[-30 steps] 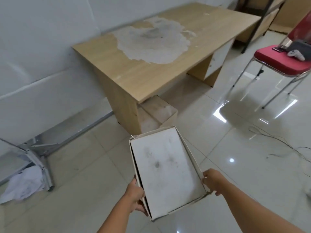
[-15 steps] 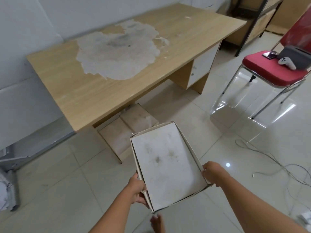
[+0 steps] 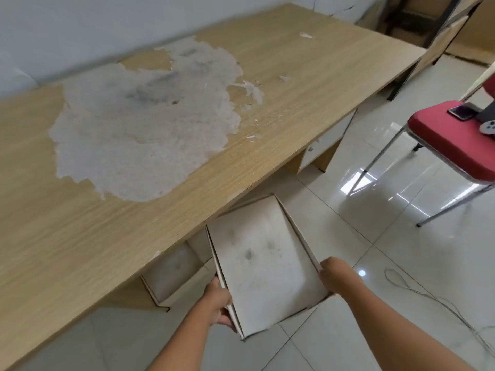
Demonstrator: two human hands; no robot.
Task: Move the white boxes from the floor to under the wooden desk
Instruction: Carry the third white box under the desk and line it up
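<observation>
I hold a flat white box (image 3: 263, 266) with grey smudges on its top, long side pointing away from me. My left hand (image 3: 218, 303) grips its near left edge and my right hand (image 3: 336, 277) grips its near right edge. Its far end reaches the front edge of the wooden desk (image 3: 294, 84), whose top has a large patch of peeled veneer. Another white box (image 3: 174, 271) lies on the floor under the desk, partly hidden by the desktop.
A red chair (image 3: 452, 145) with chrome legs stands at the right, with a phone (image 3: 462, 112) and a game controller (image 3: 487, 128) on its seat. A thin cable (image 3: 428, 293) trails across the glossy white tiles at the right. A white drawer unit (image 3: 326, 140) sits under the desk's right end.
I have stepped closer to the desk, which now fills the left of the view. The box has moved forward with both hands, its far end now at the desk's edge.
</observation>
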